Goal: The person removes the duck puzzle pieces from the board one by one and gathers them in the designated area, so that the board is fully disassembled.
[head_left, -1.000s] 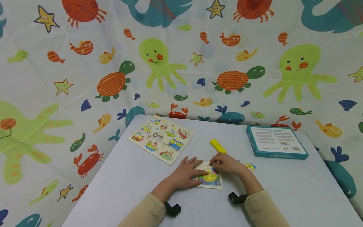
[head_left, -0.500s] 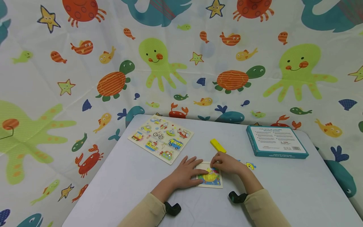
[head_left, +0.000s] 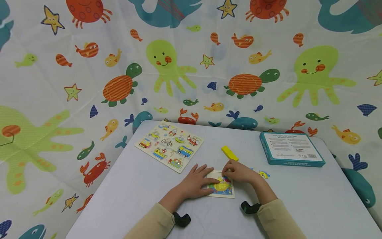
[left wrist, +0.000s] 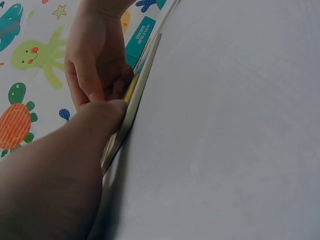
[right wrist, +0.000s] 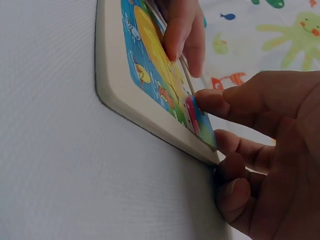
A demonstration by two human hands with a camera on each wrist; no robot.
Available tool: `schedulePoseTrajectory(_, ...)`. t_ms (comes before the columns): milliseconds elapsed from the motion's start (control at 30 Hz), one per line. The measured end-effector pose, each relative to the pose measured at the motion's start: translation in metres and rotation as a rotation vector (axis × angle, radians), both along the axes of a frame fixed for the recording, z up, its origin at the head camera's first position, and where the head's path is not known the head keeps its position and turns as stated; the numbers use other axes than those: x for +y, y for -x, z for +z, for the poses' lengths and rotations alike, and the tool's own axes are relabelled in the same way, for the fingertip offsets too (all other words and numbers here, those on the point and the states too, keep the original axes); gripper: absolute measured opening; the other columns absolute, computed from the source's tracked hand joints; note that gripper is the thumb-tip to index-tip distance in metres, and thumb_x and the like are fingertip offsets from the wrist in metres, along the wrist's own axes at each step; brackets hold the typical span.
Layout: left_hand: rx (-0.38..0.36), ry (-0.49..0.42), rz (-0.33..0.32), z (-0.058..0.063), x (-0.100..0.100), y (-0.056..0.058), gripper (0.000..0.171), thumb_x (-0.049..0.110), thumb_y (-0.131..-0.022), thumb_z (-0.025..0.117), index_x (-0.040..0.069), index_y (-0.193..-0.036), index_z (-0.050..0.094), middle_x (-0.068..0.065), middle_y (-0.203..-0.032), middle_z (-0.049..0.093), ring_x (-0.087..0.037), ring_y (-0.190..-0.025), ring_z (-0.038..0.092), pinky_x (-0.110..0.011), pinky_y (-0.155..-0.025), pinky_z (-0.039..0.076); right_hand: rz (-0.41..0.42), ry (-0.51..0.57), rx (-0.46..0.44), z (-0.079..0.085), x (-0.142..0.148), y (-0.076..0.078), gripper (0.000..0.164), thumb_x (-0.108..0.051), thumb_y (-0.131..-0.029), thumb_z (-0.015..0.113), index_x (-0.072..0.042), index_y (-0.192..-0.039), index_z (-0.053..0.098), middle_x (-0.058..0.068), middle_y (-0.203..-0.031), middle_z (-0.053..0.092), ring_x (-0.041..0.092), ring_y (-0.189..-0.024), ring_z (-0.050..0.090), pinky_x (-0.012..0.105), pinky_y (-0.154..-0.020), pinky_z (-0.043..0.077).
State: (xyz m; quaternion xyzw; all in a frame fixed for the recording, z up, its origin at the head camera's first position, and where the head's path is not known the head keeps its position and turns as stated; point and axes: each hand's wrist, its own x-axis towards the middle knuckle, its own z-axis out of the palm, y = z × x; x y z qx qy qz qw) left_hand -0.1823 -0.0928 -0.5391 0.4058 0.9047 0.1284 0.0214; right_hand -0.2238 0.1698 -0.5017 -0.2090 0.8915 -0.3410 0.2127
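Observation:
A small framed jigsaw puzzle (head_left: 223, 192) with a yellow picture lies flat on the table between the hands. The left hand (head_left: 194, 183) rests on its left part with spread fingers; in the right wrist view, fingertips (right wrist: 176, 37) press on the picture. At the puzzle's upper right corner, the right hand (head_left: 238, 172) has curled fingers. Its thumb and fingers pinch a blue-green and pink puzzle piece (right wrist: 205, 129), which sits slightly proud of the frame. In the left wrist view the puzzle's pale edge (left wrist: 142, 82) shows side-on, and the piece is hidden.
Loose puzzle pieces (head_left: 264, 174) lie right of the right hand, partly covered by it. A yellow block (head_left: 229, 153) lies beyond the puzzle. A vehicle-picture board (head_left: 170, 146) is at back left, a teal box (head_left: 292, 149) at back right. A sea-animal cloth (head_left: 215, 66) hangs behind.
The right fingers have shifted very slightly at the puzzle's corner. The left hand and the other things stay in place.

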Motion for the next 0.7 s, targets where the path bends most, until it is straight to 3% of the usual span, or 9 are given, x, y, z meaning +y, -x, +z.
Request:
schedulePoseTrajectory(167,0.026,0.036,-0.043,-0.002,0.005,-0.002,0.044,0.053,-0.103,0.039,0.052,-0.147,0.036,0.010,-0.164,0.024,-0.029,-0.154,0.016,-0.062,-0.121,0.017,-0.007,0.009,0.004,0.001,0.001,-0.001,0.016,-0.019,-0.097,0.060,-0.019,-0.088,0.074,0.000,-0.103,0.054,0.019,-0.094,0.051,0.032,-0.078,0.044)
schedulePoseTrajectory(333,0.055,0.063,-0.053,-0.004,0.014,-0.006,0.045,0.053,-0.104,0.030,0.057,-0.148,0.024,0.012,-0.162,0.027,-0.030,-0.152,0.020,-0.064,-0.119,0.019,-0.010,0.012,0.020,0.000,0.002,-0.002,0.016,-0.021,-0.097,0.061,-0.019,-0.088,0.074,-0.001,-0.101,0.055,0.018,-0.092,0.051,0.032,-0.076,0.044)
schedulePoseTrajectory(500,0.041,0.057,-0.022,-0.002,0.019,-0.010,0.048,0.066,-0.100,0.027,0.057,-0.147,0.029,0.009,-0.160,0.030,-0.032,-0.151,0.022,-0.067,-0.118,0.019,-0.017,0.003,0.019,-0.001,0.003,-0.001,0.016,-0.023,-0.097,0.061,-0.021,-0.089,0.074,-0.003,-0.098,0.057,0.017,-0.091,0.052,0.032,-0.077,0.043)
schedulePoseTrajectory(700,0.025,0.060,-0.015,-0.001,0.019,-0.011,0.049,0.067,-0.099,0.029,0.056,-0.147,0.032,0.009,-0.161,0.029,-0.032,-0.152,0.022,-0.067,-0.118,0.018,-0.006,-0.004,0.029,-0.002,0.005,-0.002,0.015,-0.025,-0.098,0.060,-0.025,-0.091,0.073,-0.006,-0.098,0.060,0.016,-0.092,0.053,0.031,-0.079,0.044)
